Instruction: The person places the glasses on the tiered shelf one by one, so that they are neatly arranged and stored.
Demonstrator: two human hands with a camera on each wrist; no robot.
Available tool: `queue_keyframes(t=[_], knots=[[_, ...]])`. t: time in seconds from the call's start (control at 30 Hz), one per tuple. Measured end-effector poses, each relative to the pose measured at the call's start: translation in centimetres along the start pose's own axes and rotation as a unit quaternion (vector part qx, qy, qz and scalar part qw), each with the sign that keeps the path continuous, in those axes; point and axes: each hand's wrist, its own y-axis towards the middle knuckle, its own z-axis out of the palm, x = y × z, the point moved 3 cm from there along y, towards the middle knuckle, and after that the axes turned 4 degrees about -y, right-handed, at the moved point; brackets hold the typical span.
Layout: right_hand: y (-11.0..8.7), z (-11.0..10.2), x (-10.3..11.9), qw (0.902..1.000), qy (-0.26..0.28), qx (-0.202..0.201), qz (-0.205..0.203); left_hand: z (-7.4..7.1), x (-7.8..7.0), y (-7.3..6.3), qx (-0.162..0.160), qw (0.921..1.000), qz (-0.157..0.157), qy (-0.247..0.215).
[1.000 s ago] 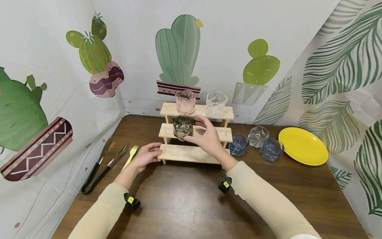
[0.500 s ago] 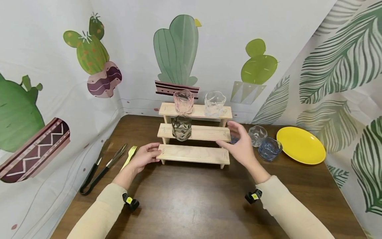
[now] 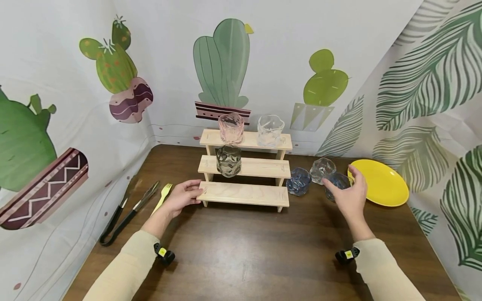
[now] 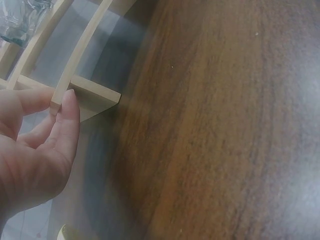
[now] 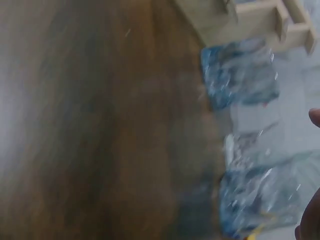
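Observation:
My left hand pinches the left end of the lowest plank of a three-step wooden stand; the left wrist view shows its thumb and fingers either side of the plank. My right hand is spread by a blue glass, thumb to the left and fingers to the right, partly covering it. Another blue glass and a clear glass stand close by. On the stand, a dark smoky glass occupies the middle step; a pink glass and a clear glass share the top one.
A yellow plate lies behind the right hand. Left of the stand are a yellow fork, black-handled tongs and a knife. A cactus-printed cloth hangs behind the table.
My right hand has left the smoky glass on the middle step and travelled right, past the nearer blue glass, to the farther one. The left hand has kept its hold on the stand.

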Motion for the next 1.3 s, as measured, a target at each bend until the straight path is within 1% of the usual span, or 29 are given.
queue_keyframes(t=[0.07, 0.23, 0.43, 0.57, 0.83, 1.0, 1.3], knots=[[0.0, -0.4, -1.0, 0.9996, -0.011, 0.001, 0.025, 0.0, 0.1, 0.0, 0.000, 1.0000, 0.000, 0.000], [-0.1, -0.5, -3.1, 0.9978, -0.025, 0.022, 0.058, 0.0, 0.1, 0.0, 0.000, 1.0000, 0.001, -0.002], [-0.3, 0.1, -4.5, 0.9941, -0.028, 0.049, 0.093, 0.0, -0.1, 0.0, 0.000, 1.0000, 0.002, -0.001], [-0.5, 0.5, -4.9, 0.9920, -0.026, 0.060, 0.108, 0.0, -0.1, 0.0, -0.001, 1.0000, 0.000, -0.002], [-0.6, 0.6, -5.4, 0.9895, -0.024, 0.070, 0.124, 0.0, 0.0, 0.0, -0.003, 1.0000, 0.000, -0.002], [-0.7, 0.4, -5.5, 0.9892, -0.023, 0.065, 0.129, 0.0, 0.0, 0.0, -0.001, 1.0000, 0.001, -0.003], [-0.8, 0.0, -5.1, 0.9887, -0.015, 0.062, 0.136, 0.0, 0.0, 0.1, -0.004, 1.0000, 0.000, 0.001]])
